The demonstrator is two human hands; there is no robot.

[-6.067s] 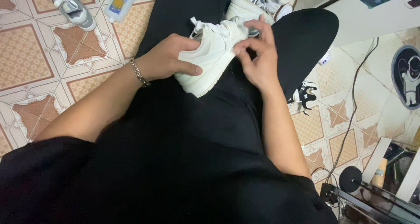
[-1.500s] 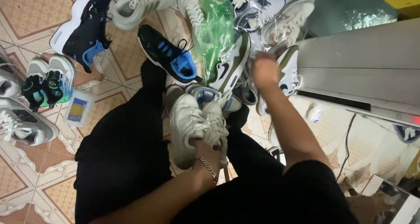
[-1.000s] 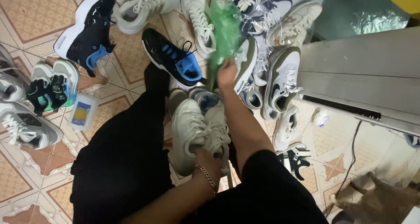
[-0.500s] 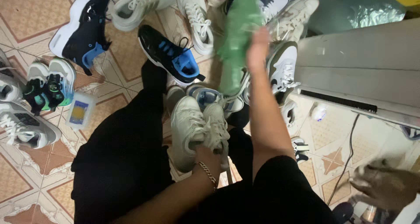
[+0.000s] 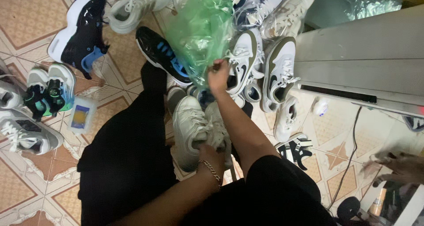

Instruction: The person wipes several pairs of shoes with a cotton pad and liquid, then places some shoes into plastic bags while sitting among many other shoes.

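Observation:
My left hand (image 5: pixel 211 150) grips a pair of white sneakers (image 5: pixel 191 128) held together between my legs in black trousers; a chain bracelet is on that wrist. My right hand (image 5: pixel 218 75) is raised ahead, pinching the lower edge of a crumpled green plastic bag (image 5: pixel 201 29) that hangs over the shoe pile. Behind the bag lie white sneakers with olive trim (image 5: pixel 244 58) and a black sneaker with blue lining (image 5: pixel 161 53).
Many shoes lie on the patterned tile floor: a black and white sneaker (image 5: pixel 81 29), a green pair (image 5: pixel 51 91), grey ones at left. A small bottle (image 5: pixel 81 114) lies left. A grey cabinet (image 5: pixel 362 62) stands right. Another person's hand (image 5: pixel 395 168) shows at lower right.
The white sneakers went from my lap down between my legs, now held by my left hand alone. My right hand reached into the pile, took the green bag and lifted it.

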